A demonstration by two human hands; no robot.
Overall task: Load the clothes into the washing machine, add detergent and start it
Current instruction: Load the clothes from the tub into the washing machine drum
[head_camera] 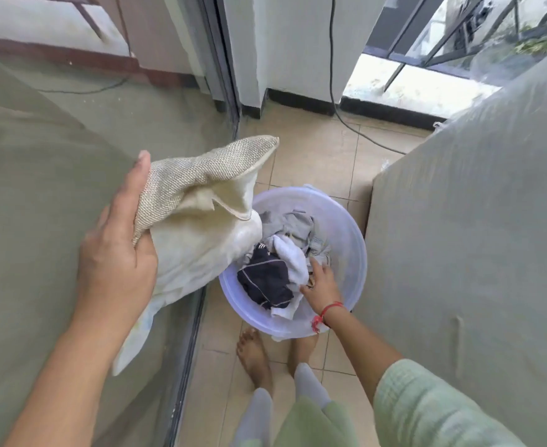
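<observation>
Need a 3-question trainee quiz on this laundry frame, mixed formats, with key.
1. True or false: the left hand grips a cream cloth.
2. Where is the right hand? A) on the left hand B) in the basin, on the clothes C) on the cream cloth
3. Fill in: the thread tied round the right wrist is ___ in colour.

Key: 1 true; 2 B; 3 red.
</observation>
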